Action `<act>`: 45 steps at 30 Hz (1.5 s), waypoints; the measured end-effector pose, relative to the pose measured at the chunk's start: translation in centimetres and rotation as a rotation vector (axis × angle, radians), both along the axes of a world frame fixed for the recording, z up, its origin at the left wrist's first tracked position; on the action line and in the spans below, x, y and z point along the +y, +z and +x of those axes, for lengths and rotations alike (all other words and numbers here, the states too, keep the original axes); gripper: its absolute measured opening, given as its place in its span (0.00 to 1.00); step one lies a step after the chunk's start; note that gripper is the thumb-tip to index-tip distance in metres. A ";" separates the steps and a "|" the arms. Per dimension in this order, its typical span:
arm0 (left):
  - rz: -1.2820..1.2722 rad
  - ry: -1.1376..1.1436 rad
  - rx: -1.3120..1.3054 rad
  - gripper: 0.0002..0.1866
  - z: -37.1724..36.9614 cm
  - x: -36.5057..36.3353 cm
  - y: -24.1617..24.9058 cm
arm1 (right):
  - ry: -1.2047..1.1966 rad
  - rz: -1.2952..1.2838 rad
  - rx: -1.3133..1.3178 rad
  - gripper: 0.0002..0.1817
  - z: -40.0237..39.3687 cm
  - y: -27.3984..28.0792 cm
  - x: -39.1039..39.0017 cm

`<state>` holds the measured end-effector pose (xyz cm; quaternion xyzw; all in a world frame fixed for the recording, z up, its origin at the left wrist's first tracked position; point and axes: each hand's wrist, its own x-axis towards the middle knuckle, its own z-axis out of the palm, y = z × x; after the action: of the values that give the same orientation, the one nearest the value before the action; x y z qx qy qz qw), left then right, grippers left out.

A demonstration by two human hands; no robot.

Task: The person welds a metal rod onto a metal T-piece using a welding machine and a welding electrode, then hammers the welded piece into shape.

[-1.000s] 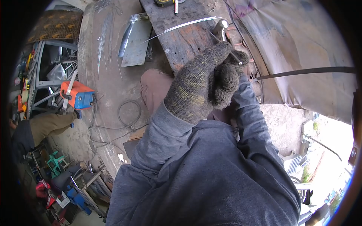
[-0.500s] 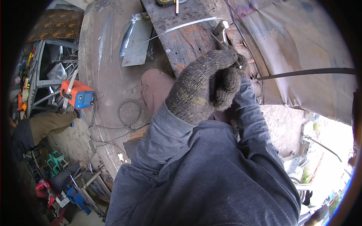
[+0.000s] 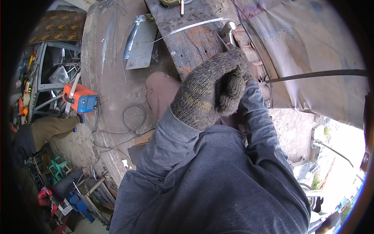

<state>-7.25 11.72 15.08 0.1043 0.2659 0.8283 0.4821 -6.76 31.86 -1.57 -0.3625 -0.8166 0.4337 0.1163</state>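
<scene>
My left hand (image 3: 210, 87), in a dark knitted glove flecked with yellow, is closed with its fingers curled inward. What it grips, if anything, I cannot make out. Behind its fingertips is my right hand (image 3: 247, 71), mostly hidden, with only a bit of glove above the grey cuff. Just beyond both hands, a shiny metal piece with a rounded end (image 3: 230, 27) and a short shaft stands at the edge of a worn wooden board (image 3: 194, 43). Thin metal rods (image 3: 194, 25) lie across that board.
A bent sheet-metal piece (image 3: 141, 46) lies left of the board. An orange and blue machine (image 3: 81, 98) stands near looped cable (image 3: 134, 117). A tape measure (image 3: 170, 3) and marker (image 3: 182, 7) are at the top. A hanging sheet (image 3: 311, 46) and dark strap (image 3: 319, 75) border the right. Another person's leg (image 3: 54, 126) shows at left.
Both hands have shifted slightly, and the left fingertips cover more of the right hand. The small pale tip seen between them before no longer shows.
</scene>
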 end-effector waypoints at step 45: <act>-0.821 -0.457 0.368 0.14 1.7 -3.8 -17.6 | -0.025 0.073 0.006 0.33 -0.2 -1.9 0.7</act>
<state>-5.51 7.91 -2.51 0.1057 0.6207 0.4965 0.5975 -6.94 32.51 -3.44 -0.3670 -0.8268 0.4034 0.1376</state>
